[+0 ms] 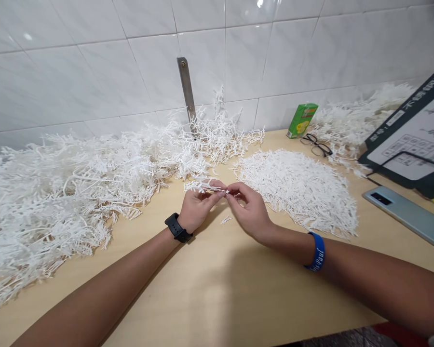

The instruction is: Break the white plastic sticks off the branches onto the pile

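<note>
The left hand (pixel 196 210) pinches a white sprig (pixel 194 185) over the tabletop (pixel 191 289), fingers closed; the right hand (pixel 252 212), fingers closed too, nips its tip. Partly done, it seems: loose bits (pixel 300 188) form a broad pile, but a larger branched heap (pixel 72 178) is left.

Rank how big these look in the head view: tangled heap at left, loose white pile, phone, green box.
1. Tangled heap at left
2. Loose white pile
3. Phone, cut off at the edge
4. Green box
</note>
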Demonstrator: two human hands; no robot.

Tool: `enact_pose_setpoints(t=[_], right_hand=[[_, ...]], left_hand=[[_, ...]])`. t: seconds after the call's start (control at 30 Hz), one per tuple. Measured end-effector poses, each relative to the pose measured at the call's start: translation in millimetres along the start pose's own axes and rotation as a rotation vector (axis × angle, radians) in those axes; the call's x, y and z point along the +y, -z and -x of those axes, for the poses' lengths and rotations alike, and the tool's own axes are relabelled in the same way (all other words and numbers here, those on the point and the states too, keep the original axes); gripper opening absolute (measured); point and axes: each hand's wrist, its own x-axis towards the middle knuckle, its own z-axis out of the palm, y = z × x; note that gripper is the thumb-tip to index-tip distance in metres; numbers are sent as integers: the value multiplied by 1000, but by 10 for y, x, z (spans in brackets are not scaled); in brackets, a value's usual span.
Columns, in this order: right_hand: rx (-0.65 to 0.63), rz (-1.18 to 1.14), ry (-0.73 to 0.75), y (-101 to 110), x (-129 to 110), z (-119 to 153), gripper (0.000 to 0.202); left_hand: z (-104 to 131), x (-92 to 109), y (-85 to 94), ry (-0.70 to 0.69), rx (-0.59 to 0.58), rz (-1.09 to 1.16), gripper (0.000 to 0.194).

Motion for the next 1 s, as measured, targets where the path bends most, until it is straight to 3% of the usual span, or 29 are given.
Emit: enact_pose_setpoints(t=[0.47, 0.67, 0.83, 1.0], right_hand=[[31, 108, 61, -12, -21, 9, 2], [-160, 0, -90, -18, 21, -15, 21], [-230, 5, -103, -5, 17, -18, 32], [-296, -37, -53, -12, -1, 3, 33]], left_hand=[[-9, -73, 36, -27, 33, -80, 24], [-8, -39, 14, 16, 48, 13, 26], [-5, -52, 19, 0, -17, 15, 30], [3, -52, 36, 59, -182, -20, 42]])
